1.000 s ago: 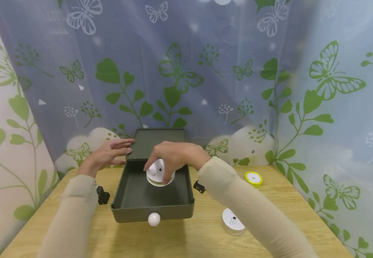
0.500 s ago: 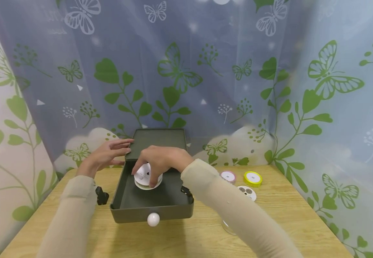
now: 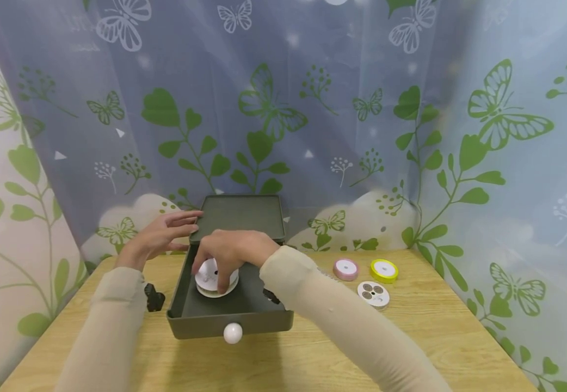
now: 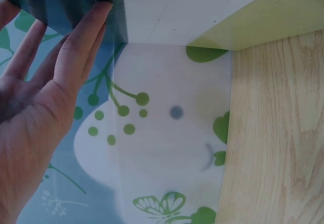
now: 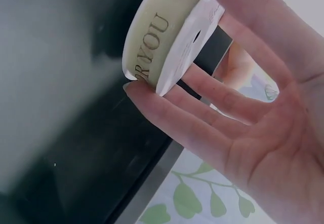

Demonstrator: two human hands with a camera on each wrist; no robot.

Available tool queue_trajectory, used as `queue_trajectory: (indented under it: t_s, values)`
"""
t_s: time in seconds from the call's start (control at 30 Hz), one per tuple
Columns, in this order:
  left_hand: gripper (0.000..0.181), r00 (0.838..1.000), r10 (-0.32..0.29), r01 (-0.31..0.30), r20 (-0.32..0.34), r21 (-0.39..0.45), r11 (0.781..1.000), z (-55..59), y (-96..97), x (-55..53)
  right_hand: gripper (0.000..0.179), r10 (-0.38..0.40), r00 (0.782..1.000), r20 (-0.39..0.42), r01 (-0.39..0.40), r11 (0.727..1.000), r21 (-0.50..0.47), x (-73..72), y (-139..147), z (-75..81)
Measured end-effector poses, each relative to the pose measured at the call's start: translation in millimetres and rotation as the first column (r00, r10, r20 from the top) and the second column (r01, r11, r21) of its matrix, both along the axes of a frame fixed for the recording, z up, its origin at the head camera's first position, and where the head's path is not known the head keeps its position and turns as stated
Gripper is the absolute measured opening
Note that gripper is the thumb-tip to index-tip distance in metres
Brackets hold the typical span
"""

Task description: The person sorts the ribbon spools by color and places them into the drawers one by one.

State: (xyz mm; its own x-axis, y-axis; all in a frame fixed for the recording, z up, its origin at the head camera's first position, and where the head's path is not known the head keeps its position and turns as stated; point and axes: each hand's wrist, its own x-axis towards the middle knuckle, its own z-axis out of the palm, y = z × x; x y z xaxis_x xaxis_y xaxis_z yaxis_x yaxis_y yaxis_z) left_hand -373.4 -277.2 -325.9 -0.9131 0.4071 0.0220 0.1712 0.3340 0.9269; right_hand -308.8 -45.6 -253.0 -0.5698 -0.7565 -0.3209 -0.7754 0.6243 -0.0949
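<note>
A ribbon spool (image 3: 209,279) with white discs is held by my right hand (image 3: 241,250), low inside the pulled-out drawer (image 3: 259,322) toward its left side. The right wrist view shows thumb and fingers gripping the rim of this spool (image 5: 157,39), whose cream ribbon reads "YOU". Whether the spool touches the drawer floor I cannot tell. The drawer belongs to a dark grey-green box (image 3: 244,215) and has a round white knob (image 3: 233,333). With extended fingers, my left hand (image 3: 158,235) touches the box's left edge; its fingertips (image 4: 104,7) meet the dark rim.
Right of the box, a pink-edged spool (image 3: 346,269), a yellow-edged spool (image 3: 384,270) and a white spool with brown round openings (image 3: 374,294) lie on the wooden table (image 3: 322,354). A butterfly-patterned curtain (image 3: 322,136) hangs behind. My right sleeve (image 3: 347,321) crosses the table.
My right hand has carried the ribbon spool left and toward the drawer front. Its sleeve has uncovered the pink and white spools and now hides another near the front. The left hand stays put.
</note>
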Motion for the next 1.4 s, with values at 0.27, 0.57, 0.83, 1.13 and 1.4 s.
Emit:
queue_trajectory:
  t_s: [0.27, 0.57, 0.83, 1.13, 1.4]
  values:
    - [0.068, 1.0, -0.001, 0.001, -0.007, -0.008, 1.0, 0.0, -0.7, 1.7, 0.061, 0.017, 1.0, 0.02, -0.017, 1.0, 0.012, 1.5, -5.9, -5.6]
    - [0.067, 1.0, -0.009, 0.009, -0.012, -0.001, 1.0, -0.9, -1.0, 0.9, 0.062, 0.005, 1.0, 0.021, -0.005, 1.0, 0.003, 1.9, -6.6, -9.3]
    - [0.067, 1.0, -0.014, 0.014, -0.022, -0.014, 1.0, -1.6, -2.3, 0.5, 0.065, -0.009, 0.999, 0.035, 0.01, 1.0, -0.005, 2.5, -8.5, -13.0]
    - [0.066, 1.0, -0.013, 0.013, -0.021, -0.012, 1.0, -1.9, -2.8, -0.8, 0.065, -0.01, 1.0, -0.017, 0.01, 1.0, 0.0, 3.3, -11.8, -15.1]
    - [0.067, 1.0, -0.011, 0.01, -0.023, -0.01, 1.0, -2.0, -2.5, -0.9, 0.065, -0.002, 1.0, -0.014, 0.002, 1.0, -0.018, 4.4, -11.5, -15.3]
